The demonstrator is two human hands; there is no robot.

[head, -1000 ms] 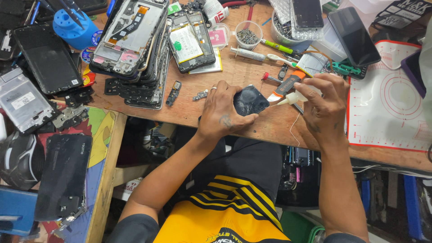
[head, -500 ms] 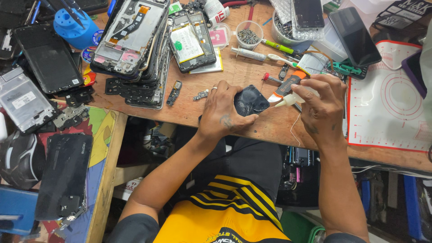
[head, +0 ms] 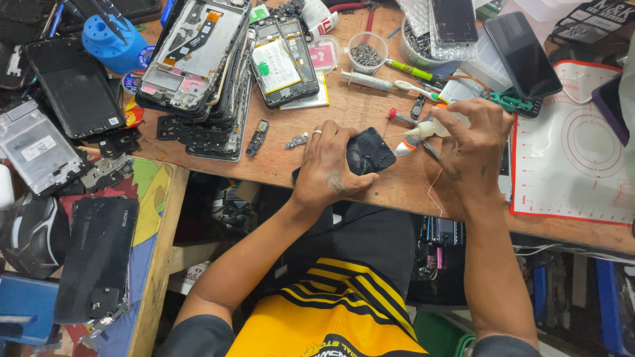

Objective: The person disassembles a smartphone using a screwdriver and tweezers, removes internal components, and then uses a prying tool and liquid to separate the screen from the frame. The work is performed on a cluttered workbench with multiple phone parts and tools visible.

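My left hand (head: 329, 165) presses down on a dark phone (head: 370, 152) with a cracked back, lying on the wooden bench (head: 278, 162). The fingers cover most of its left half. My right hand (head: 473, 149) grips a small white glue tube (head: 423, 130) with an orange collar, its pale nozzle pointing at the phone's right edge. A thin white thread hangs below that hand.
A stack of opened phone frames (head: 198, 59) and an open phone with its battery showing (head: 281, 63) lie at the back left. A cup of screws (head: 366, 54), a syringe (head: 367, 80), tweezers and a black phone (head: 522, 56) sit behind. A white silicone mat (head: 575, 165) lies right.
My right hand has shifted slightly right and down with the tube, and its nozzle now sits at the phone's right edge. My left hand stays on the phone.
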